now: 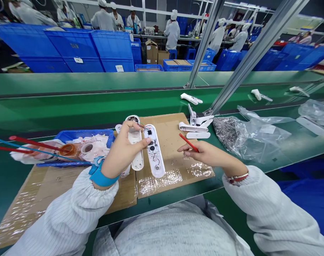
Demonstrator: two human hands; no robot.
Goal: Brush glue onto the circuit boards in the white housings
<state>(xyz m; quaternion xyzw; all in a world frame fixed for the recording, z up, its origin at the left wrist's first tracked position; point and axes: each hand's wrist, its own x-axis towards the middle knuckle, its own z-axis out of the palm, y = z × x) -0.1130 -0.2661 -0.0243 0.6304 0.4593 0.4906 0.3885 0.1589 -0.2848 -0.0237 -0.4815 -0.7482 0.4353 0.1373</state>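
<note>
My left hand grips an opened white plastic device, with the thumb on the circuit board in one long shell half. The other white shell half lies alongside, partly under my fingers. Thin coloured wires join the two near the top. My right hand has its fingers closed round a thin red stick, held to the right of the device; the stick's tip is hard to make out. Below both hands lies a taped cardboard sheet.
At left, a blue tray holds jars with red and blue sticks rising out. White plastic parts and a clear bag of small dark metal pieces lie right. A metal post stands behind them. Co-workers and blue bins are beyond the green belt.
</note>
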